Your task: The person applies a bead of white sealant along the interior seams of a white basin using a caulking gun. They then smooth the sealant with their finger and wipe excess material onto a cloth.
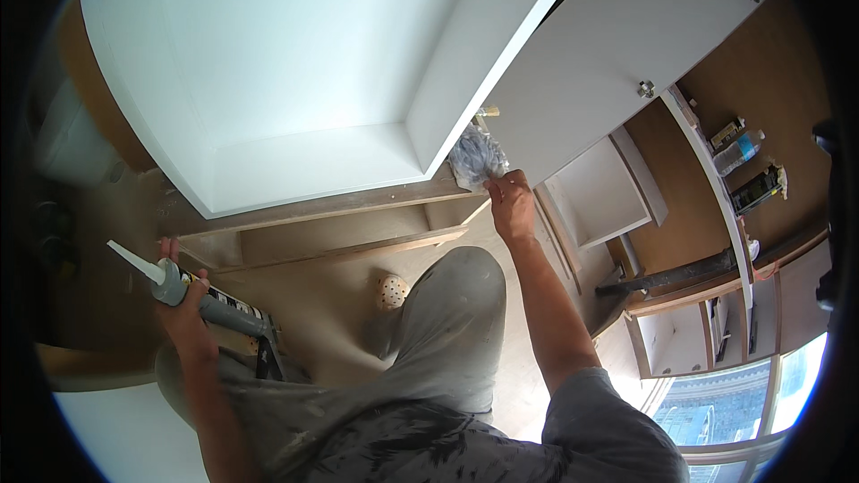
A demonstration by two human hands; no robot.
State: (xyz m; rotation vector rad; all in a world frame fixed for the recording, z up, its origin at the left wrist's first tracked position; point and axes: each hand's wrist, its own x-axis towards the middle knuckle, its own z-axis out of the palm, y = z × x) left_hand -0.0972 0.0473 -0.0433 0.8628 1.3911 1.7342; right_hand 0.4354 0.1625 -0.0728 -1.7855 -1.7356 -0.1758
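My left hand (pixel 186 315) is wrapped round a grey caulking gun (pixel 234 315), its fingers closed about the front end. The gun's white nozzle (pixel 134 260) points up and to the left, and its black handle hangs near my left thigh. My right arm reaches forward; the fingers of my right hand (pixel 513 206) pinch the lower edge of a crumpled clear plastic bag (pixel 477 156) with greyish contents I cannot make out. The bag rests at the right end of a wooden base (pixel 376 204), beside the corner of an open white cabinet box (pixel 304 72).
A large pale panel (pixel 591 63) with metal hinges stands at the right. Behind it, a shelf holds a clear bottle (pixel 739 153) and a dark box (pixel 756 190). A white drawer-like box (pixel 599 188) sits below. A window (pixel 716 407) is at lower right.
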